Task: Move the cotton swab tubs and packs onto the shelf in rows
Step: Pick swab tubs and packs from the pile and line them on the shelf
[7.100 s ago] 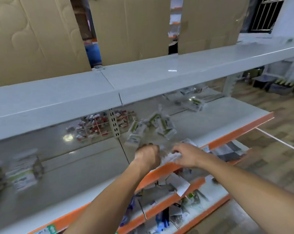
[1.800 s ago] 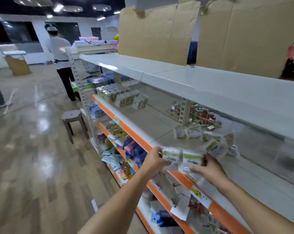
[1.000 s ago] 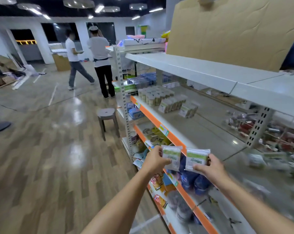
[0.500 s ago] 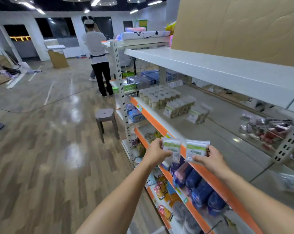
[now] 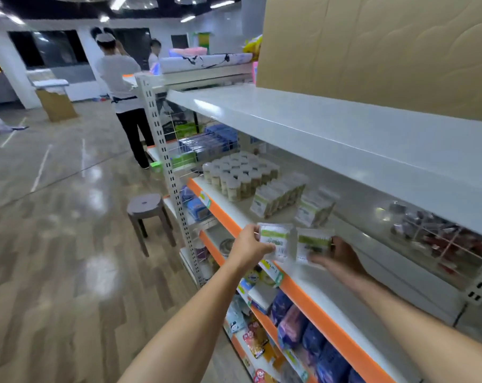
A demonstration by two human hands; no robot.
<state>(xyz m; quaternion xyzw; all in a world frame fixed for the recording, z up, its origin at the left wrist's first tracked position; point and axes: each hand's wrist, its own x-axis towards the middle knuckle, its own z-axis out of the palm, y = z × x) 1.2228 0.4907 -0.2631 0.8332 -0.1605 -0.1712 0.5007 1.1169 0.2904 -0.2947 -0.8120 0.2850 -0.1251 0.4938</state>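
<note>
Above shelf edge [image 5: 311, 301], hands seemingly hold packs [image 5: 274, 240].

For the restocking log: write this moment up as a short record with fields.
left hand: holds left pack
right hand: holds right pack
packs: upright, side by side, above the shelf front edge
already shelved: tubs in rows, then two rows of packs
nearby: stool on the floor

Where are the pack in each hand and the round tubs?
left-hand pack [image 5: 274, 240], head view, front label.
right-hand pack [image 5: 313, 244], head view, front label.
cotton swab tubs [image 5: 238, 175], head view, lids mid-group.
</note>
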